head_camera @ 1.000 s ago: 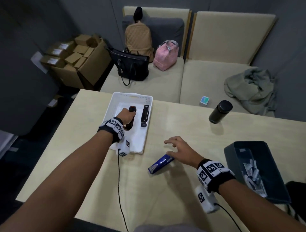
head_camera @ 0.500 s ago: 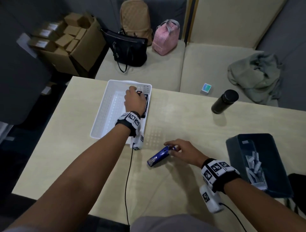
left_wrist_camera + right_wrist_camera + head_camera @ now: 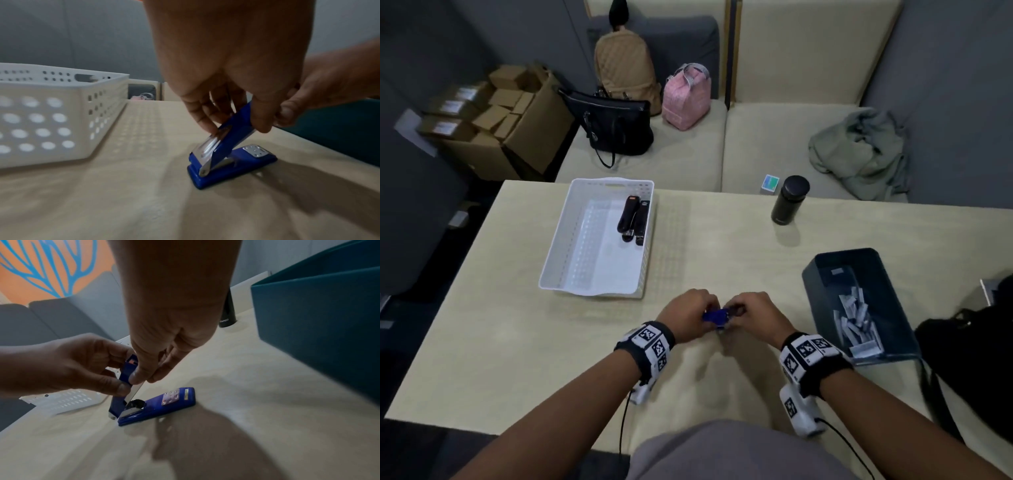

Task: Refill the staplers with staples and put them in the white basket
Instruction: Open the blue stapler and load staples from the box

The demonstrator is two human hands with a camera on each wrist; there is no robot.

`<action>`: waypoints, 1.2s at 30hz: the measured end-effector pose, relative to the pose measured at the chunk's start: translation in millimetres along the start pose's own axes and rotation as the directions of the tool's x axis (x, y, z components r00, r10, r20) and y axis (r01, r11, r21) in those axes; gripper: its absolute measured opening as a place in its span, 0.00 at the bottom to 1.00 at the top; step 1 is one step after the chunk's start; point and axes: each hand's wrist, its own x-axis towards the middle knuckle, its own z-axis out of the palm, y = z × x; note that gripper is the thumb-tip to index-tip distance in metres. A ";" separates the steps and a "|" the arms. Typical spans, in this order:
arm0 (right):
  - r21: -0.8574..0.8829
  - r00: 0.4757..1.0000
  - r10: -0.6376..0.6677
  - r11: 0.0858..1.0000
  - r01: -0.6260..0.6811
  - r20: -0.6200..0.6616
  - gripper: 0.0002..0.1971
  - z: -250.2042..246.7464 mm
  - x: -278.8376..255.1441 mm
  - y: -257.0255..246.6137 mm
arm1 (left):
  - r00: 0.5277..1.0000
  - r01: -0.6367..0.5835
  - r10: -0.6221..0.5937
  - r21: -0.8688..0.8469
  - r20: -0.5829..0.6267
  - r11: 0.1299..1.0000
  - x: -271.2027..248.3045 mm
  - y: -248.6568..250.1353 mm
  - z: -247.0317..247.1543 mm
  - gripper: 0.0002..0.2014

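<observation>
Since the earlier frame the left hand (image 3: pixel 690 313) has been withdrawn from the white basket (image 3: pixel 558 270) and brought to the blue stapler (image 3: pixel 230 155), which was then lying closed under the right hand (image 3: pixel 755 317) alone; the second black stapler (image 3: pixel 627 216) is now lying released beside the first black stapler (image 3: pixel 642 222) against the basket's right wall. The blue stapler is being held on the table (image 3: pixel 517 342), just in front of the basket, with its base flat on the wood, so that the surface is probably being used as a brace; its upper arm is being swung up at the hinge, pinched between the left thumb and fingertips (image 3: pixel 207 126) on one side and gripped by the curled right fingers (image 3: pixel 136 376) on the other, so both hands are grasping the raised arm; the magazine is apparently being exposed for loading; the staples (image 3: pixel 856 322) are being kept in the dark bin (image 3: pixel 822 274) at the right, near the right hand, presumably for a short reach.
</observation>
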 end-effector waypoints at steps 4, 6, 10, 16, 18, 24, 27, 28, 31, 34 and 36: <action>-0.049 1.000 -0.018 0.999 0.017 -0.016 0.08 -5.0 -23.7 20.3 | 0.987 -0.157 0.161 0.154 -0.010 0.975 3.1 26.9 11.0 0.11; -0.101 0.999 -0.015 0.995 0.011 -0.040 0.07 -4.7 -31.9 29.8 | 0.981 -0.189 0.194 0.179 -0.006 0.965 3.7 34.0 11.3 0.11; -0.116 0.986 0.061 0.990 -0.080 -0.158 0.06 -6.4 -47.9 58.0 | 0.977 -0.194 0.199 0.075 -0.077 0.978 -3.0 32.4 -1.6 0.09; -0.144 0.985 0.040 0.988 -0.064 -0.167 0.08 -7.2 -58.3 72.5 | 1.000 -0.024 0.020 0.218 0.019 0.976 -19.5 -19.5 -6.7 0.06; -0.145 0.987 0.032 0.988 -0.056 -0.160 0.07 -2.6 -56.8 69.5 | 0.999 0.014 -0.022 0.223 0.034 0.975 -23.9 -30.4 4.8 0.06; -0.128 0.984 0.063 0.988 -0.085 -0.169 0.08 5.3 -53.3 68.8 | 0.998 0.050 -0.056 0.184 0.027 0.982 -17.3 -19.7 31.2 0.13; -0.169 0.988 0.050 0.983 -0.075 -0.147 0.07 2.3 -51.6 67.9 | 0.995 0.081 -0.087 0.108 0.054 0.991 -2.2 6.9 41.1 0.20; -0.184 0.988 0.052 0.980 -0.078 -0.142 0.07 1.1 -51.3 66.8 | 0.991 0.105 -0.112 0.090 0.076 0.990 4.0 16.7 45.1 0.22; -0.200 0.989 0.052 0.977 -0.079 -0.136 0.07 -1.0 -50.9 65.1 | 0.978 0.178 -0.185 0.071 0.097 0.981 19.3 44.4 56.2 0.27; -0.192 0.990 0.046 0.979 -0.072 -0.135 0.06 -0.4 -52.3 66.1 | 0.967 0.226 -0.234 0.081 0.099 0.971 30.1 61.0 62.6 0.29; -0.203 0.988 0.057 0.975 -0.085 -0.142 0.06 1.1 -53.7 66.0 | 0.959 0.252 -0.261 0.088 0.107 0.964 35.3 63.5 63.1 0.27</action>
